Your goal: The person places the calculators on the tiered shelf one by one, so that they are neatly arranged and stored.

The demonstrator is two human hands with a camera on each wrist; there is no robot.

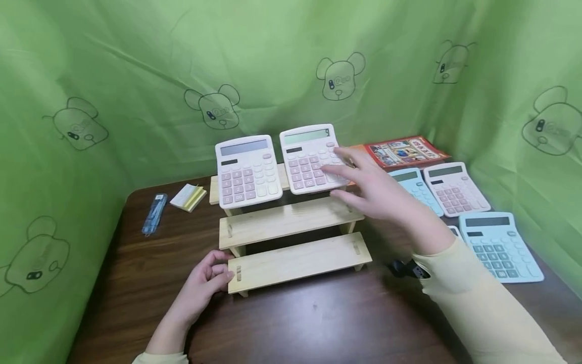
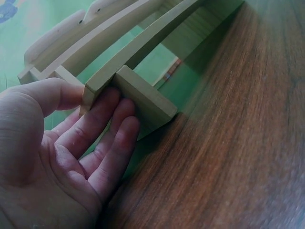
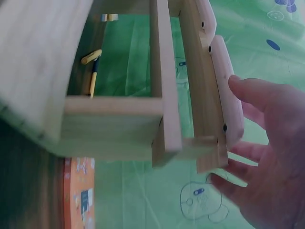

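White and pink, the right-hand calculator (image 1: 308, 161) sits on the top step of the wooden rack (image 1: 300, 265); its screen end points away from you, toward the green curtain (image 1: 150, 76), and its long axis runs front to back, across the step. Your right hand (image 1: 375, 184) touches its right side with fingers spread. Your left hand (image 1: 211, 275) pinches the left end of the bottom step. A matching calculator (image 1: 249, 172) stands just beside on the left. A red book (image 1: 404, 151) lies beyond your right hand, and your sleeve partly covers a blue calculator (image 1: 500, 247).
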